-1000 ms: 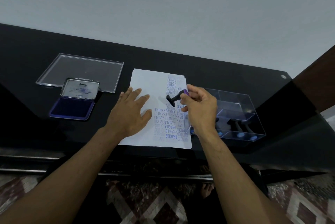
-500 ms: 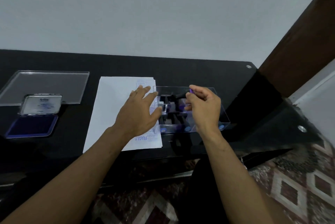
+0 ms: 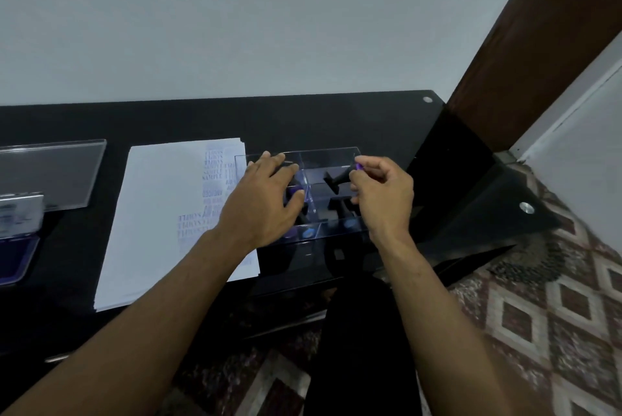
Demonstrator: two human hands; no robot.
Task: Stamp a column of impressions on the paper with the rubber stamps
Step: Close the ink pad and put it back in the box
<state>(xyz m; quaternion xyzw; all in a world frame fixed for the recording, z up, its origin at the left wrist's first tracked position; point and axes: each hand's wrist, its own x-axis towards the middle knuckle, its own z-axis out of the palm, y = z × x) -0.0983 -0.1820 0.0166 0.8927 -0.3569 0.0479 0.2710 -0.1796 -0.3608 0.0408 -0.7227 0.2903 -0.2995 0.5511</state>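
Observation:
A white paper (image 3: 158, 213) with columns of blue stamped words lies on the black table. To its right stands a clear plastic box (image 3: 331, 154) with compartments holding several black rubber stamps. My right hand (image 3: 382, 195) pinches a black stamp (image 3: 338, 178) by its purple-tipped handle, tilted over the box's back right compartment. My left hand (image 3: 264, 203) reaches over the box's left side with its fingers spread; whether it touches a stamp there is hidden.
A blue ink pad (image 3: 16, 247) with its lid raised sits at the far left edge. Behind it lies a clear plastic lid (image 3: 50, 170). The glass table's corner (image 3: 488, 180) meets a brown wooden post at the right. Patterned carpet lies below.
My right hand carried the stamp from above the paper over into the clear box. My left hand left the paper and moved onto the box's left side. The view swung right.

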